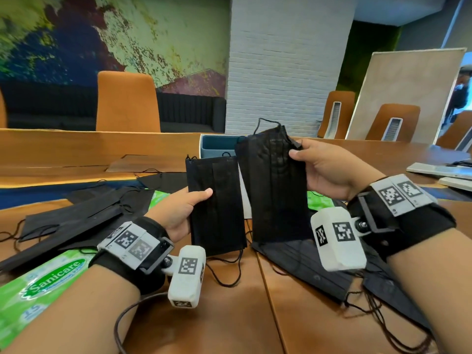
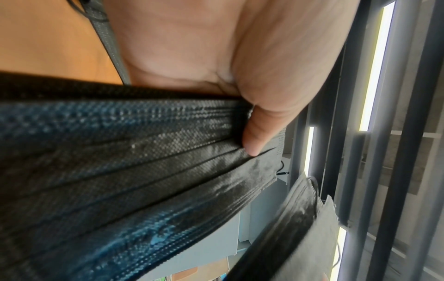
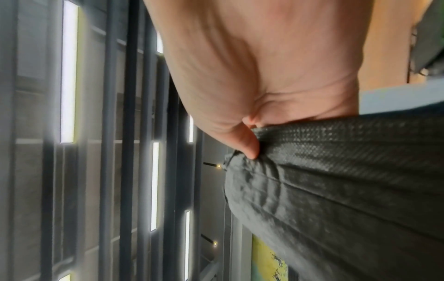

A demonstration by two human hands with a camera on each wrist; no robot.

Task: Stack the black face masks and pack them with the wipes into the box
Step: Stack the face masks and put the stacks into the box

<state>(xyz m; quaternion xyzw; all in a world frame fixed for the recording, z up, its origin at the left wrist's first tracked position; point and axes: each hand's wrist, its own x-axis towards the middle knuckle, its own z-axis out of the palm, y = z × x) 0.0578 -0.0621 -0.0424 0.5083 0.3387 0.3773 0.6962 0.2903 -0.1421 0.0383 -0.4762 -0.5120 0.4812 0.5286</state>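
While each hand carries its own share of black masks above the middle of the desk [image 1: 255, 315], nothing has gone into the box [image 1: 217, 146] at the far edge. The left hand [image 1: 178, 213] pinches a neat bundle of masks [image 1: 215, 205] by its left long side, thumb flat on the front. The right hand [image 1: 324, 172] pinches a second bundle [image 1: 273, 190] high on its right side, thumb against the pleats, which bunch there. Both bundles hang upright with the long axis vertical and faces toward the person, the right one tilted slightly left at its top, its upper corner crumpled. They are just beside each other, with a narrow gap between.

The likely trouble, I judge, comes in bringing the two together: held only at one edge, the loose layers could fan out or slip, and the crumpled top of the right bundle may keep the stack from lying flush. The ear loops [image 1: 229, 274] dangling below could snag on the masks lying flat at the near right of the desk [image 1: 314, 274], or tangle with each other. More masks lie spread toward the left edge [image 1: 76, 221], beside a green pack of wipes [image 1: 38, 284] at the near left corner. Another green pack [image 1: 315, 199] peeks out behind the right bundle.
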